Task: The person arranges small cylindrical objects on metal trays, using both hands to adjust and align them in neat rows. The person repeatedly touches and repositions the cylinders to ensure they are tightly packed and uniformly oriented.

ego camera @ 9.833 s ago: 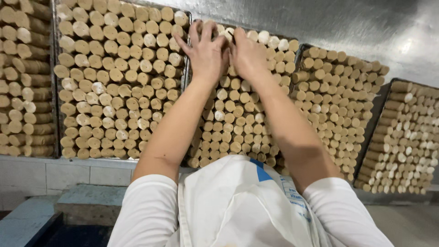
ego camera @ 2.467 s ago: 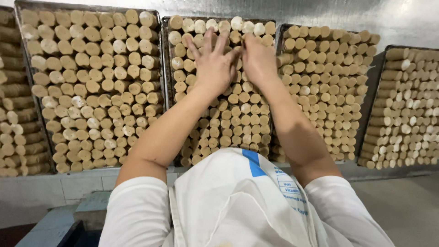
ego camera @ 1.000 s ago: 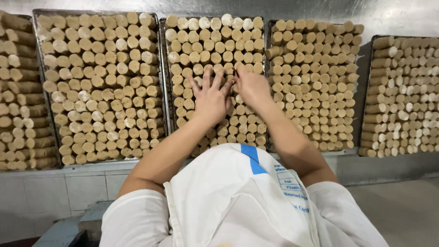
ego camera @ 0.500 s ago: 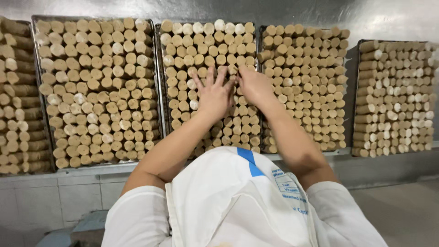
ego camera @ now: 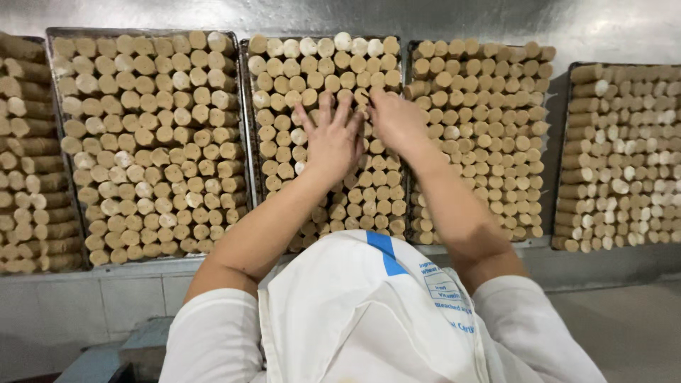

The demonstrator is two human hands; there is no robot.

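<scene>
Both of my hands rest on a metal tray [ego camera: 245, 106] packed with several rows of upright tan cylindrical rolls [ego camera: 298, 71]. My left hand [ego camera: 330, 138] lies flat on the tops of the rolls near the tray's middle, fingers spread. My right hand [ego camera: 394, 120] sits just to its right, fingers curled down against the rolls near the upper right of the same tray. Whether its fingers pinch a single roll cannot be told. Both forearms reach up from a white apron [ego camera: 369, 312] with a blue stripe.
Similar trays of rolls stand side by side: one to the left [ego camera: 142, 142], one at the far left edge [ego camera: 28, 156], one to the right [ego camera: 482, 135], and another at the far right [ego camera: 624, 156]. They lean on a steel wall above a tiled ledge [ego camera: 106, 298].
My hands slid down the middle tray from its top rows towards its centre, then edged back up a little. The view pulled back, showing more trays.
</scene>
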